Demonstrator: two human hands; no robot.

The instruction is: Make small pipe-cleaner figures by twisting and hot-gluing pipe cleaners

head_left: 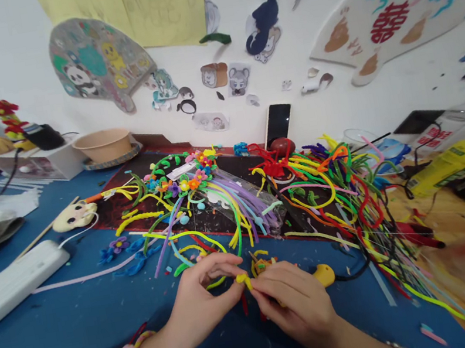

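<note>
Between the fingertips of both hands is a short, bent piece of yellow pipe cleaner [244, 280]. My left hand [203, 292] pinches it from the left with thumb and forefinger. From the right, my right hand [295, 297] closes its fingers on the same piece, its palm side hidden. Just behind the right hand shows a yellow tool handle [324, 275] with a black cord. A small orange and yellow pipe cleaner piece [263, 263] lies beyond the fingertips, partly covered. Farther back is a wreath of pipe cleaner flowers [185, 185] beside a bundle of purple pipe cleaners [230, 198].
Tangled coloured pipe cleaners [352, 195] spread over the right side of the blue table [86, 341]. A white power strip [18, 281] lies at left, near a beige bowl [103, 145]. A phone [278, 124] leans on the wall. A yellow bottle [454, 163] lies at right.
</note>
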